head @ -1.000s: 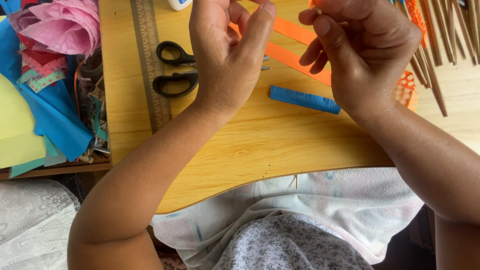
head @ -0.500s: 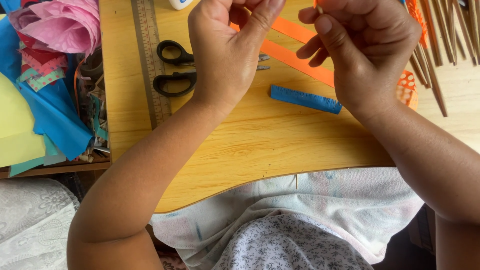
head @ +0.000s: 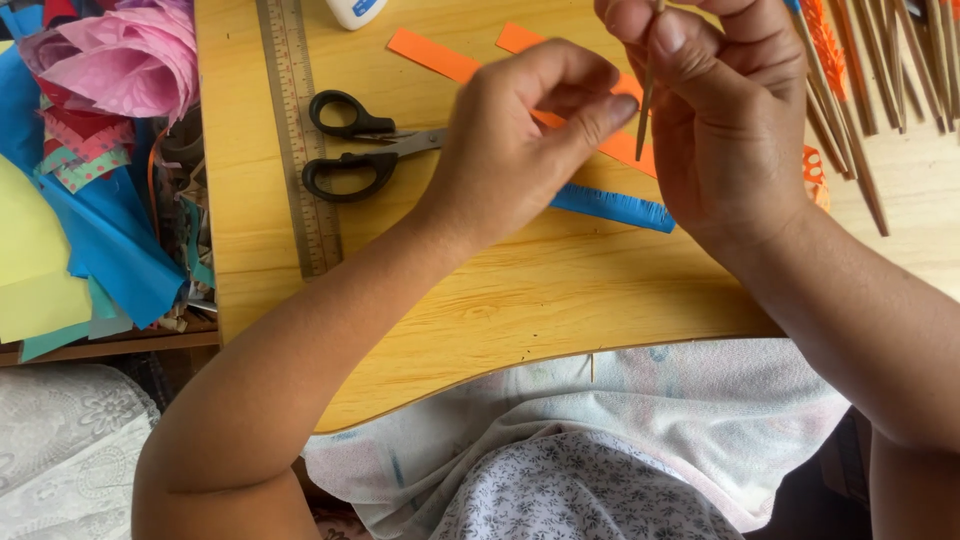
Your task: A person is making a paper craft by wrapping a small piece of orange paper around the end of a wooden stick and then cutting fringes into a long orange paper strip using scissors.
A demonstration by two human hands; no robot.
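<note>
My right hand (head: pixel 725 115) pinches a thin wooden stick (head: pixel 646 115) upright between thumb and fingers, above the wooden board (head: pixel 480 310). My left hand (head: pixel 515 140) is curled just left of it, thumb tip reaching toward the stick; whether it grips anything is hidden. Under the hands lie orange paper strips (head: pixel 435 55) and a blue fringed paper strip (head: pixel 612 208). Black-handled scissors (head: pixel 350 150) lie left of my left hand.
A metal ruler (head: pixel 298 140) runs along the board's left side. A glue bottle (head: pixel 355 10) sits at the top edge. Several wooden sticks (head: pixel 865 90) and an orange fringed piece (head: pixel 815 170) lie at the right. Pink tissue (head: pixel 120 60), blue (head: pixel 100 250) and yellow paper pile up at the left.
Both hands sit lower in view than before. The stick now shows in my right hand, and my left thumb has come close to it.
</note>
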